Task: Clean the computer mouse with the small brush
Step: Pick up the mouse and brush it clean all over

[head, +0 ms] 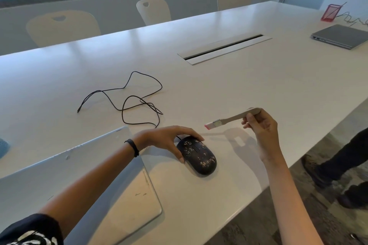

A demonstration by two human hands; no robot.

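A black computer mouse [199, 156] speckled with pale crumbs lies on the white table [258, 85], its black cable [131, 99] looping away to the left. My left hand [169, 139] holds the mouse at its far end, thumb on its left side and fingers curled over the front. My right hand [260, 127] grips the handle of a small grey brush [229, 119] in the air, to the right of and above the mouse. The brush's pink bristle tip points left and is clear of the mouse.
A closed silver laptop [89, 181] lies under my left forearm. Another closed laptop [340, 36] and a red mesh pen holder [330, 13] sit far right. A cable slot [223, 47] runs mid-table. Chairs line the far side. A person's legs [342, 167] stand beside the table's right edge.
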